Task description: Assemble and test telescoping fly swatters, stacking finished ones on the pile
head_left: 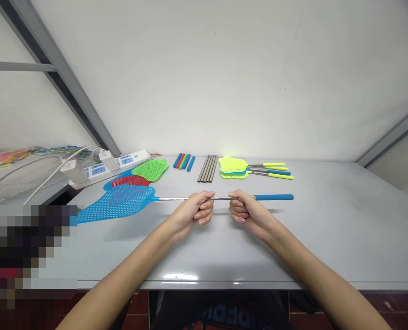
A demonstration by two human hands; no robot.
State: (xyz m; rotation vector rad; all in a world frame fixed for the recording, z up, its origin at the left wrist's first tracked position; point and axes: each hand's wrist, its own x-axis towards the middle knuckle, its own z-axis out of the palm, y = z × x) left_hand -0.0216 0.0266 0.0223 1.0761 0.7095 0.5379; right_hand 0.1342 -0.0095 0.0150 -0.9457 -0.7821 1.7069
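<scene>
Left hand (193,211) and right hand (248,213) close together, not touching, both fists clamped on the steel shaft (176,199) of a blue fly swatter (116,204). Mesh head sticks out at 9 o'clock from the hands, blue grip (273,197) at 3, just beside right hand. Grey table (328,229) beneath. Red swatter (130,181) and green swatter (150,169) at 10, coloured grips (183,160) at 11, steel rods (207,168) at 12, yellow swatters (233,166) at 1.

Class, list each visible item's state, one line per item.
Left hand: gripping swatter shaft.
Right hand: gripping shaft by blue handle.
Blue fly swatter: assembled, held.
Red swatter head: partly covered.
Steel tubes: loose, side by side.
Yellow swatters: stacked.
Power strip: plugs inserted.
</scene>
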